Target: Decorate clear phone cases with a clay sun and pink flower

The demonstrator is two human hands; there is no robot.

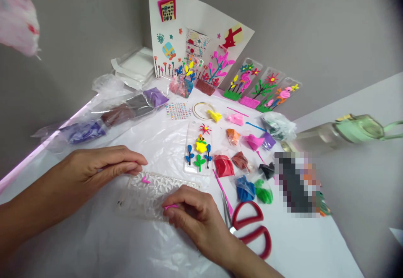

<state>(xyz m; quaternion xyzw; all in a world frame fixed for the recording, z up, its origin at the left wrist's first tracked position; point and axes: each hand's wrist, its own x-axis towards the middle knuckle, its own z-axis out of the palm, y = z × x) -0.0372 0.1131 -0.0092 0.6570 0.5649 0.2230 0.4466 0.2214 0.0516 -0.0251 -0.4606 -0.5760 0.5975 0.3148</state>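
Observation:
A clear patterned phone case [147,194] lies flat on the plastic-covered table in front of me. My left hand [94,167] rests on its far left edge, fingers stretched and pressed together on the rim. A small pink clay piece [145,180] sits on the case near those fingertips. My right hand [195,215] is at the case's near right edge, fingers pinched on a thin pink clay strip [171,206].
A decorated clear case [199,152] lies beyond, with small bags of coloured clay [242,160] to its right. Red-handled scissors [250,227] and a pink tool [222,190] lie by my right hand. Finished cases [261,87] lean on the wall. A glass bottle [340,133] lies right.

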